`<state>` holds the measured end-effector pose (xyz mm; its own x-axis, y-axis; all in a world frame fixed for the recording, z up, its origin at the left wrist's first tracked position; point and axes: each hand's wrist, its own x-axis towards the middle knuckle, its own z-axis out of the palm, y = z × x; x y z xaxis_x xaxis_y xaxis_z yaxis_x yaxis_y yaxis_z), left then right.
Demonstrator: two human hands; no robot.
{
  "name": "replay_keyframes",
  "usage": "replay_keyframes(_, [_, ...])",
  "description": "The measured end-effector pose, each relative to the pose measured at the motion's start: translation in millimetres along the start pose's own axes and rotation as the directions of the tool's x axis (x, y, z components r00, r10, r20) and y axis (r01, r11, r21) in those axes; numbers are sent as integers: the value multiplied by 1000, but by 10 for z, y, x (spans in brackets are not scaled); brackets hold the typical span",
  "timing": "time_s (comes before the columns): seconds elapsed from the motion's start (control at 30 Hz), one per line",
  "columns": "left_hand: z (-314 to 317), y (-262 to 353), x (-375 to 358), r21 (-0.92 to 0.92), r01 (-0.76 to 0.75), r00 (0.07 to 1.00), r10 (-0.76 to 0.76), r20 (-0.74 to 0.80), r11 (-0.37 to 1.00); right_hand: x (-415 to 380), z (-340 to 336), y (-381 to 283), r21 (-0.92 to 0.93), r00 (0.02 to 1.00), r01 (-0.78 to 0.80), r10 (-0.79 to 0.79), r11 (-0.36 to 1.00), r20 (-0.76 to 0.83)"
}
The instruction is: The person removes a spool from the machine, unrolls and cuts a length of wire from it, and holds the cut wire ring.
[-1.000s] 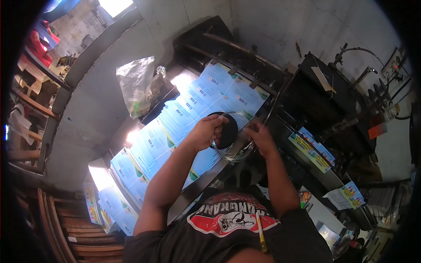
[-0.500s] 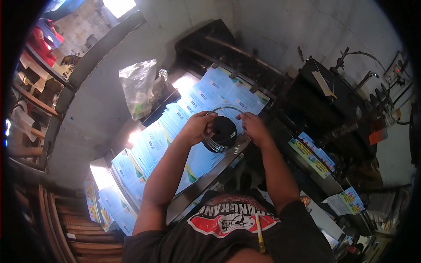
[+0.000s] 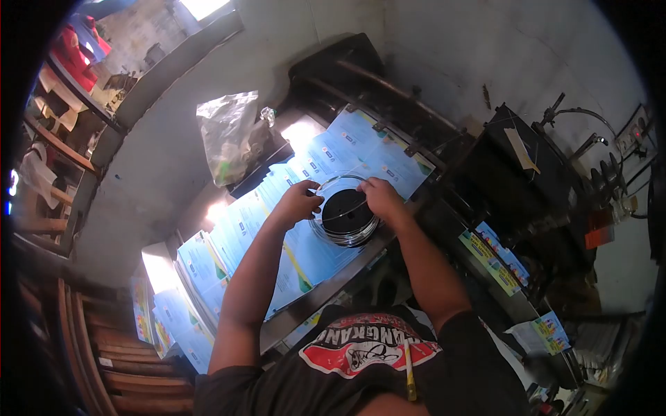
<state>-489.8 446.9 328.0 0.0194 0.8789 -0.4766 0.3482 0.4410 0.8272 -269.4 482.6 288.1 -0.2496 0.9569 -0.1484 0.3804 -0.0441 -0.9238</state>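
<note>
A black spool (image 3: 340, 209) wound with shiny, silvery wire (image 3: 345, 240) lies on light-blue printed sheets, near the front edge of the surface. Loose loops of the wire stand out around the spool's top. My left hand (image 3: 300, 202) is closed, with thumb and fingers pinching a loop at the spool's left side. On the right, my right hand (image 3: 381, 199) pinches the wire near the upper right of the spool. Some of the fingertips and the thin strand between them are hard to make out.
Overlapping printed sheets (image 3: 267, 218) cover the slanted surface. A clear plastic bag (image 3: 227, 135) sits behind them. Dark machinery (image 3: 517, 166) stands at the right, with colourful printed cards (image 3: 494, 256) below it. Wooden slats (image 3: 142, 367) are at lower left.
Both hands have moved a little left, and the wire loop between them has shifted. More of the black spool's face shows now. The view has turned slightly.
</note>
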Motion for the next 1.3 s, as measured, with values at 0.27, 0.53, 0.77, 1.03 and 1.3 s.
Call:
replay_keyframes(0.27, [-67,-281,42,74,-103,986,111,-121,992,-94,147,-29,148,991,-105,92,983,94])
replay_keyframes(0.53, [-58,-209,-333,246,-34,999,41,-23,969,-428,318,41,8,995,-73,72,997,72])
replay_keyframes(0.77, [-2,-304,-613,211,-180,984,174,45,961,-955,292,-108,450,946,-302,207,840,249])
replay_keyframes(1.03, [234,-359,-752,-134,-197,947,223,231,971,-1439,185,410,843,928,-357,49,402,369])
replay_keyframes(1.3, [195,-171,-800,-584,101,937,121,328,805,-1570,285,593,758,942,-226,-60,612,330])
